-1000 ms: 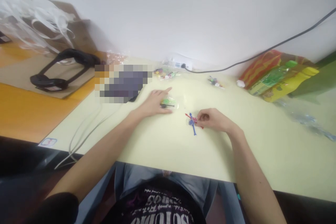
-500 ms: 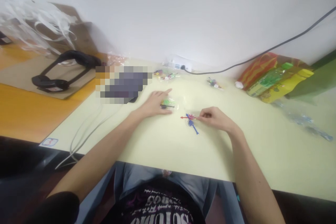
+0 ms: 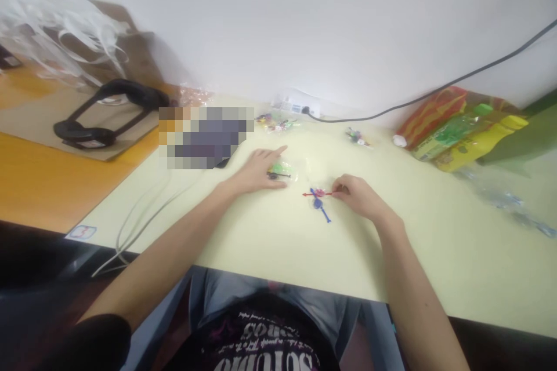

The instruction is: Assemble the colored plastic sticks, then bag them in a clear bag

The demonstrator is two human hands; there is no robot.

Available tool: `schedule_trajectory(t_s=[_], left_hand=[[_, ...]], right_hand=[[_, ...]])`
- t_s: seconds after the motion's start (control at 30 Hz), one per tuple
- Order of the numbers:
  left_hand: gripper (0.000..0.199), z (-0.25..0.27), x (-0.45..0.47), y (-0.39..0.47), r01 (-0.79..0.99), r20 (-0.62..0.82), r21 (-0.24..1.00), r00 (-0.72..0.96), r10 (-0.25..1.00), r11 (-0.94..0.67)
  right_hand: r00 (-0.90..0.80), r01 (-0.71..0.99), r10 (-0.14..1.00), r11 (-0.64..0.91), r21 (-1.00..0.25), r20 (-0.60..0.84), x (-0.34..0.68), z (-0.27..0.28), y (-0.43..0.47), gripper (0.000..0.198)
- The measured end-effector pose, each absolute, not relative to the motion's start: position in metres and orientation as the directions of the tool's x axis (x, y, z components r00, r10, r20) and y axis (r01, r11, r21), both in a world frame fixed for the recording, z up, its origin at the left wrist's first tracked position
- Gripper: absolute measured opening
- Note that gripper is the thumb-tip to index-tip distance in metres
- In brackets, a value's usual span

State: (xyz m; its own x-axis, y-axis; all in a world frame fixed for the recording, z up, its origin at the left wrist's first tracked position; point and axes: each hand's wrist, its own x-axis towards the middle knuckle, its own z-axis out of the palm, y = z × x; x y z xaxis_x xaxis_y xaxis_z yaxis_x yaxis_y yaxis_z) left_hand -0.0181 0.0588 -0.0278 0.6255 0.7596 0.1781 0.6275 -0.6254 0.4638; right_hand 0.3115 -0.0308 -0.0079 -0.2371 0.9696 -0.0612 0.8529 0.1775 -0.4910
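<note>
My left hand (image 3: 256, 173) rests on the pale yellow table (image 3: 261, 237) with its fingers spread. Between its thumb and index finger lie a green piece (image 3: 277, 168) and a small black piece (image 3: 278, 176) with a thin stem, beside what looks like clear plastic wrap. To the right, the fingers of my right hand (image 3: 353, 192) pinch the end of a small red arrow-tipped plastic toy (image 3: 319, 193). A similar blue plastic toy (image 3: 318, 204) lies against it, pointing down and right. My curled fingers hide the red toy's right end.
Small wrapped colourful items (image 3: 278, 123) lie by the wall, with another bunch (image 3: 357, 137) farther right. A dark, partly pixelated device (image 3: 209, 136) stands left. Yellow and red packets (image 3: 474, 139) and plastic wrappers (image 3: 500, 194) occupy the right. A black headband-like frame (image 3: 87, 133) sits far left.
My right hand has shifted slightly right, and more of the red toy shows beside its fingertips. My left hand keeps its spread pose. The whole view has moved a little.
</note>
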Motion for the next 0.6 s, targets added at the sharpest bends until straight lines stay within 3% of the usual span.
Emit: schedule_trajectory(t_s=[0.5, 0.6], left_hand=[[0.110, -0.028, -0.019, 0.059, 0.627, 0.178, 0.468, 0.623, 0.762, -0.622], [0.109, -0.028, -0.019, 0.060, 0.625, 0.182, 0.470, 0.622, 0.761, -0.623]], right_hand=[[-0.231, 0.934, 0.965, 0.256, -0.250, 0.124, 0.322, -0.036, -0.017, 0.016], [-0.210, 0.925, 0.953, 0.266, -0.271, 0.219, 0.320, -0.031, -0.020, 0.018]])
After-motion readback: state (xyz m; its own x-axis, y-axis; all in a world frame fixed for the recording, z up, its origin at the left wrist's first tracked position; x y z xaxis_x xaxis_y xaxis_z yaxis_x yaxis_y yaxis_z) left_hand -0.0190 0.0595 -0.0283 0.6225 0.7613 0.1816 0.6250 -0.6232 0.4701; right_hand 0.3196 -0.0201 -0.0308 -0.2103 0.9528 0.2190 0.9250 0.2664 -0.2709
